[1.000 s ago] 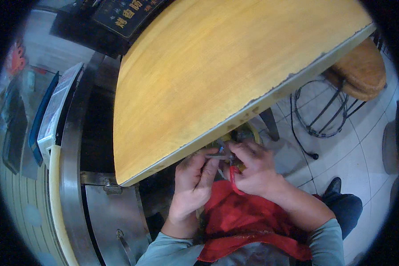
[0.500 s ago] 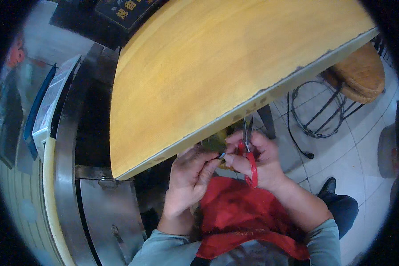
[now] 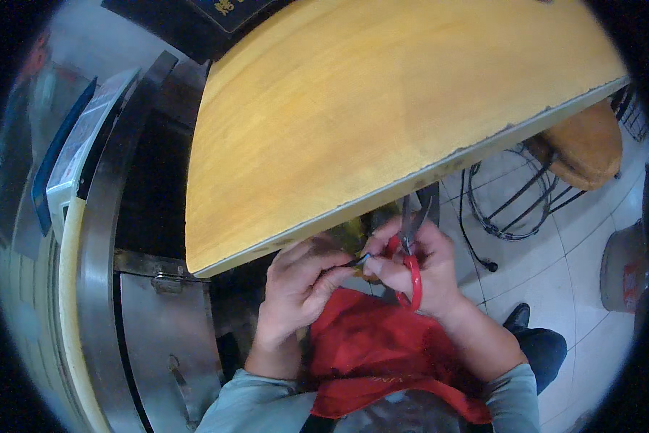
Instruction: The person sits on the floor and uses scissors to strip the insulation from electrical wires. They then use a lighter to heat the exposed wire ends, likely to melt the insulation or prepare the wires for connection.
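Note:
Just under the near edge of a yellow wooden tabletop [image 3: 367, 108], my left hand [image 3: 295, 289] pinches a thin dark piece [image 3: 355, 263], perhaps a wire, with a light blue end. My right hand [image 3: 432, 270] holds red-handled scissors [image 3: 414, 281], blades pointing up and away from me, while its thumb and finger also reach the blue end. A greenish-yellow object [image 3: 349, 234], too hidden to name, shows behind my fingers. A red apron [image 3: 367, 339] lies below both hands.
At left stand a steel appliance [image 3: 165, 339] and a white-edged panel [image 3: 86, 144]. A black sign board [image 3: 187, 22] is at the table's far side. Under the right corner are a wooden stool [image 3: 584, 144], coiled black cable with a plug [image 3: 490, 265] and a bucket [image 3: 620, 267] on the tiled floor [image 3: 526, 303].
The scissors have swung from between my hands to upright in my right hand, handles clearly visible. The blue-ended piece has come into sight. My left hand sits slightly further left in the picture.

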The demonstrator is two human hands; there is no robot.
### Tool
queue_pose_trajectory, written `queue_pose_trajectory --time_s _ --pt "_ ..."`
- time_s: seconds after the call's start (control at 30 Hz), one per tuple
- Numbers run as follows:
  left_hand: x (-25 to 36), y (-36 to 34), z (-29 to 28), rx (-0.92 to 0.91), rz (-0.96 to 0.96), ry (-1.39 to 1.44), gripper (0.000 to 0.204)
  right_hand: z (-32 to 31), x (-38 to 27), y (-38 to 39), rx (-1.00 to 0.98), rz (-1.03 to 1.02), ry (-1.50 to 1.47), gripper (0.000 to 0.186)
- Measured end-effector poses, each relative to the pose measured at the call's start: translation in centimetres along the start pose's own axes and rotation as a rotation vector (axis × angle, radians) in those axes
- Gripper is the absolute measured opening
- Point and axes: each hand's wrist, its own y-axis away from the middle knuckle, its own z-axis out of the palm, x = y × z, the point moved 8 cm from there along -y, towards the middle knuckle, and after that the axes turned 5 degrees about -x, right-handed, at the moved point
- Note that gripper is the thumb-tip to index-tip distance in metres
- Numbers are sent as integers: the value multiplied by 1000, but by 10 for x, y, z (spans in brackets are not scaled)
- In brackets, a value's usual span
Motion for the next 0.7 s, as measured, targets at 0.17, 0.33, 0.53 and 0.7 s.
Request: queue_pose_trajectory --time_s 0.17,0.33,0.53,0.7 --pt "-4 5 -2 11 14 100 12 4 -3 0 -23 27 -20 27" --pt "-9 7 2 23 32 185 16 7 0 0 -30 74 -137 26" --pt "-17 9 1 72 143 303 19 29 -3 10 -98 200 -260 28" --pt "-18 9 1 79 15 372 22 23 -2 11 -97 93 -159 31"
